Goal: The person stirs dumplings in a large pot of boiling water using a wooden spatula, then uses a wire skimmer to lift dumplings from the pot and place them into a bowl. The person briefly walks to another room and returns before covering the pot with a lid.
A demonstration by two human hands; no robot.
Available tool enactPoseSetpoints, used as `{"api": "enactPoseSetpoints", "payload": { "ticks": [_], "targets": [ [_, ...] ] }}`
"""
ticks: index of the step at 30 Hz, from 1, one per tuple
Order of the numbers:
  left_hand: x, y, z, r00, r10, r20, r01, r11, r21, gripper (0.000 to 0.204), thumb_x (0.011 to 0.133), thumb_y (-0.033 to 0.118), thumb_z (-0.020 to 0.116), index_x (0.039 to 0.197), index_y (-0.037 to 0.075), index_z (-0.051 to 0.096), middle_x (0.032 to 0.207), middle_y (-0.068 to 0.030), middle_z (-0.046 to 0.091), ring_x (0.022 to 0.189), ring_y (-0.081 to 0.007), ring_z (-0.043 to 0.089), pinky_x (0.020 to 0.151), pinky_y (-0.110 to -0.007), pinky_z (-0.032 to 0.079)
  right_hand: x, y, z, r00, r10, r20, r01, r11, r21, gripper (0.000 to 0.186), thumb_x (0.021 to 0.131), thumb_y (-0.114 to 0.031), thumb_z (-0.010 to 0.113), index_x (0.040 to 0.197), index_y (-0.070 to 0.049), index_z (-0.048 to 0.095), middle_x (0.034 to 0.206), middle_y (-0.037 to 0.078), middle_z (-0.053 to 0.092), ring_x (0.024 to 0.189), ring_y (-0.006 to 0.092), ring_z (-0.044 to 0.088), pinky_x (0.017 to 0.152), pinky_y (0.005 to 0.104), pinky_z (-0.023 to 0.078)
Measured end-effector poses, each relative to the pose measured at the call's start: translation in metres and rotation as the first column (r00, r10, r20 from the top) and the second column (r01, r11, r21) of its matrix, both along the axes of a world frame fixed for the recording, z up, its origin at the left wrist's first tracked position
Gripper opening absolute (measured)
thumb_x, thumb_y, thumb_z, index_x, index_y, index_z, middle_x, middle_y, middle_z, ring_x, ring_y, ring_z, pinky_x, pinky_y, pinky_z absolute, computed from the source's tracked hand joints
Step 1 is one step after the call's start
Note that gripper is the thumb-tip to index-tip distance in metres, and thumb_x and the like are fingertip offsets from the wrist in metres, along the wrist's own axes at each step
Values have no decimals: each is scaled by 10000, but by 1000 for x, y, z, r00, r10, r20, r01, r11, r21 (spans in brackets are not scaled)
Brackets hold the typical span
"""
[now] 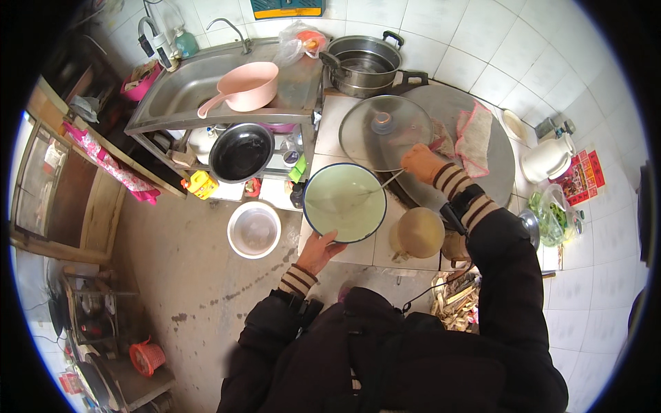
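Observation:
A pale enamel basin (344, 199) with a dark blue rim sits at the front edge of the tiled counter. My left hand (319, 253) grips its near rim, thumb on the edge and the other fingers mostly hidden. Over the basin's right side my right hand (423, 164) is closed around the thin metal handle of a utensil (391, 179). This handle slants down into the basin; what kind of end it has I cannot make out. Just beyond my right hand, a glass pot lid (365, 134) with a dark knob rests partly on a large round grey lid (492, 162).
A pink dipper (249, 88) stands at the steel sink (186, 82). Behind are a steel pot (361, 62) and a plastic bag (299, 45). To the right lie a cloth (475, 138), a yellowish round vessel (417, 233) and a white kettle (547, 158). A white basin (254, 230) is lower left.

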State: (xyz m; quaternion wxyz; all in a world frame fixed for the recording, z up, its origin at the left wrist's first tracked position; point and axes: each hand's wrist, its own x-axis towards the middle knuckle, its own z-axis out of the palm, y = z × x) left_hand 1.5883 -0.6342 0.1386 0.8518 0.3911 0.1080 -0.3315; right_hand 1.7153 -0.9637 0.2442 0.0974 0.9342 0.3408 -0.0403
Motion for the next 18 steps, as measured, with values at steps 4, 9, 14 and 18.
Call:
{"api": "enactPoseSetpoints", "payload": {
  "ticks": [4, 9, 14, 18],
  "targets": [
    [5, -4, -5, 1000, 27, -16, -26, 999, 24, 425, 894, 84, 536, 1296, 36, 405, 1201, -114, 539, 1016, -243, 588, 838, -363, 537, -8, 1, 44, 998, 10, -55, 3, 973, 232, 93, 854, -143, 519, 872, -72, 576, 906, 80, 570, 915, 288, 518, 826, 391, 391],
    [5, -4, 2, 998, 52, -23, -51, 997, 54, 438, 861, 43, 519, 1286, 7, 417, 1196, -131, 547, 1028, -256, 590, 839, -374, 541, -33, 20, 104, 996, 62, -67, -15, 839, 543, 85, 878, -122, 509, 888, -40, 530, 849, 107, 550, 810, 330, 521, 758, 416, 436],
    [-7, 14, 22, 994, 108, 4, -108, 994, 15, 390, 870, 35, 496, 1253, -9, 433, 1183, -137, 546, 1045, -278, 584, 910, -408, 507, -63, 40, 154, 958, -36, -286, 233, 677, 698, 143, 933, -136, 497, 948, 3, 530, 835, 101, 578, 722, 217, 582, 660, 300, 466],
    [-26, 47, 43, 989, 150, -8, -150, 989, 12, 463, 841, 21, 479, 1297, -3, 399, 1230, -145, 520, 1074, -288, 569, 935, -438, 489, -92, 66, 186, 897, -4, -442, 397, 447, 802, 185, 992, -183, 414, 987, -10, 478, 761, 36, 574, 640, 107, 565, 582, 229, 459]
  ]
}}
